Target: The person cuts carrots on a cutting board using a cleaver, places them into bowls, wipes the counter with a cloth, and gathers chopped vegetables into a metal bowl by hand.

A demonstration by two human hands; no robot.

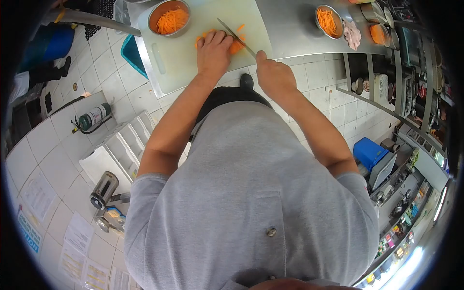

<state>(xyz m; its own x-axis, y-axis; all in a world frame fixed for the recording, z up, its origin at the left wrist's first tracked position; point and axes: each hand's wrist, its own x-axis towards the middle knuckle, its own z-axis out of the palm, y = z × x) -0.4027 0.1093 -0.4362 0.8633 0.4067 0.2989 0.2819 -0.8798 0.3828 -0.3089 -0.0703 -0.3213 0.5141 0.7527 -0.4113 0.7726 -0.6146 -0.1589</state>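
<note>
My right hand [275, 76] grips a kitchen knife [236, 37] by its handle, the blade slanting away to the upper left over the board. Under the curled fingers of my left hand [214, 52], orange carrot [236, 47] is held down on the white cutting board [186, 72]. The blade lies just right of those fingers, and a few carrot bits sit beyond it. Left of the hand, a metal bowl of carrot strips [172, 21] stands on the board.
A second metal bowl of carrot strips [327, 22] stands on the steel counter [292, 29], with a crumpled cloth [352, 35] beside it. A teal bin [133, 55] is below the board's left edge. Shelves [382, 87] run along the right. Another person's leg [46, 73] shows far left.
</note>
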